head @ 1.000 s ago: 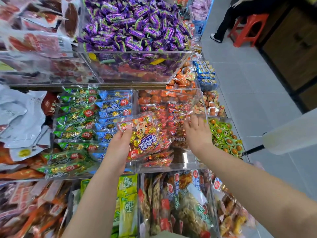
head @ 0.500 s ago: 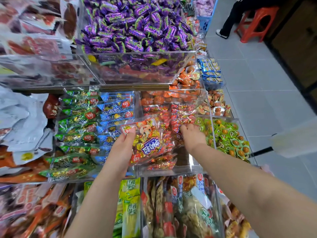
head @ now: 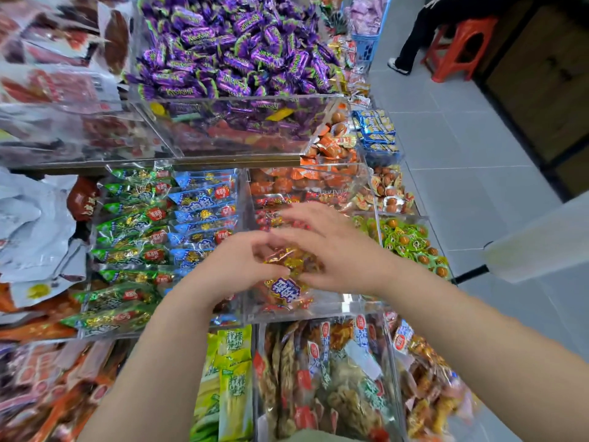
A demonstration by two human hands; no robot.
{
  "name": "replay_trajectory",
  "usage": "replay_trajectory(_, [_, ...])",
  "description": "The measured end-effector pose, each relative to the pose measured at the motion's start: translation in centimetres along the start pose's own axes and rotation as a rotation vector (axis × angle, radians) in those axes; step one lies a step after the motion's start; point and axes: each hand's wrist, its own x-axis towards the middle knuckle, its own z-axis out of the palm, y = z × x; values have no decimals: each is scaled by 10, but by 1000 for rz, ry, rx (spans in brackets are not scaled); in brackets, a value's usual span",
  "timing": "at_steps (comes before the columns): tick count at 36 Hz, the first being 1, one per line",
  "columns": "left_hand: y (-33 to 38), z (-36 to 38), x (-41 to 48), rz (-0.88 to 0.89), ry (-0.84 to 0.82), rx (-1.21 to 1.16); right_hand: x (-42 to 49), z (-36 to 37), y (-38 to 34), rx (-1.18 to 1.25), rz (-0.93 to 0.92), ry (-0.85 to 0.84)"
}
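Red snack packet sits bunched between both my hands, just above the clear bin of matching packets. Left hand pinches one side, right hand curls over the other, fingers blurred.

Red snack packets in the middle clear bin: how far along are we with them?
Done: red packets already lie stacked at the back of the clear bin. In hand: the left hand holds a red-and-gold packet over the bin's front, and the right hand is on it too, blurred by motion. Left: that packet is not yet set down, and the bin's front looks able to take more.
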Motion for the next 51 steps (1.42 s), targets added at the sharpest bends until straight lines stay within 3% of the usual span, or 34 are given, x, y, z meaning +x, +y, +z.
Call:
replay_trajectory(4, [5,8,3,-20,43,60,-4,6,4,114,239,-239])
replay_trajectory(8, [-8,11,1,-68,148,-123,-31,14,22,45,548,-233])
replay_trajectory(13, [-28,0,11,-15,546,357,-51,35,33,47,937,-54])
replay_trajectory(16, [-39,-4,25,-236,438,706,-47,52,34,96,1074,-32])
replay_trajectory(19, [-51,2,34,-324,372,848,-39,65,34,247,1181,-12])
replay_trajectory(25, [-58,7,39,-320,395,907,-34,76,34,91,1081,-68])
replay_trajectory(30, [-61,13,39,-319,432,941,-35,86,39,-403,789,-250])
replay_trajectory(33, [-63,15,40,-306,479,958,-30,91,44,-519,722,-328])
replay_trajectory(39, [-67,18,44,-306,502,972,-27,118,47,-405,603,-435])
replay_trajectory(42, [-68,19,45,-306,505,976,-28,127,49,-455,638,-526])
replay_trajectory(51, [-69,18,44,-286,524,963,-29,122,71,-452,629,-552])
